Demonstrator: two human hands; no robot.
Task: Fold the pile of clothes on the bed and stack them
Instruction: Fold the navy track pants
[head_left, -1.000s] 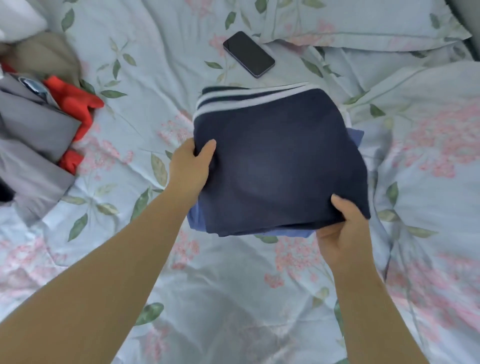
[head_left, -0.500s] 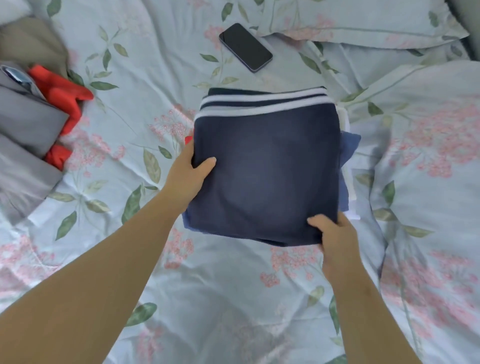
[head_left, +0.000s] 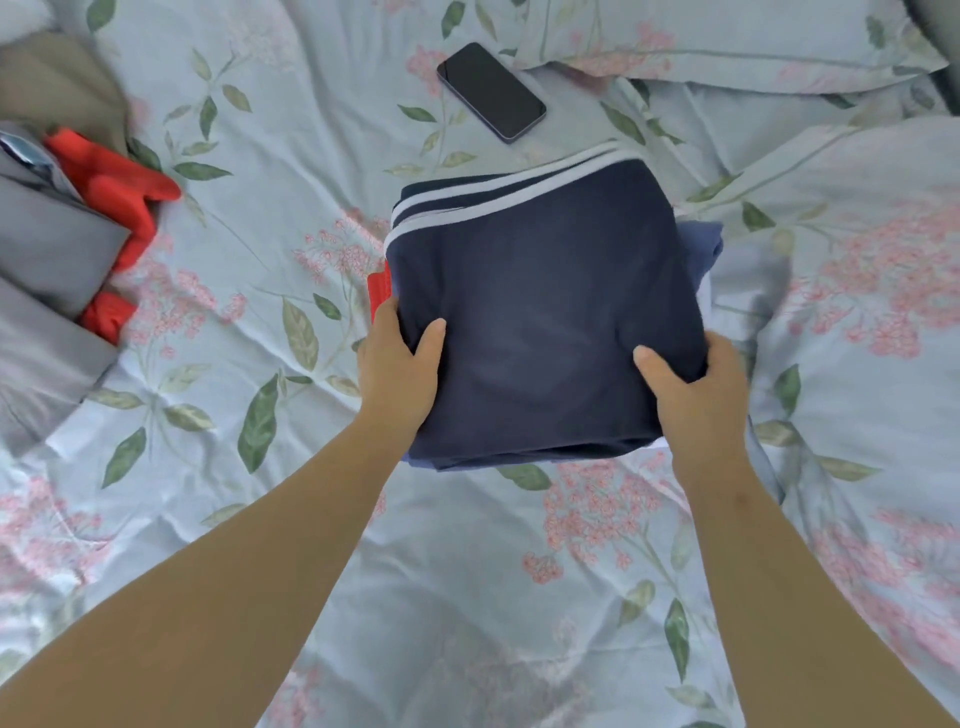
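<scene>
fingers of both hands tucked under navy garment (head_left: 540, 312), out of sight. layers beneath mostly covered, only red sliver (head_left: 378, 291) and blue edge (head_left: 701, 249) peeking. grey clothes (head_left: 47, 270) cut off at left edge.

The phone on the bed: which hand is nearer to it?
Left. The left hand grips the folded stack's left edge, below the phone; the right hand sits lower, further right.

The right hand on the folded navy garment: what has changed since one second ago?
The right hand shifted from the near-right corner of the navy garment up onto its right edge, thumb on top. The left hand keeps gripping the left edge. The phone stayed put.
</scene>
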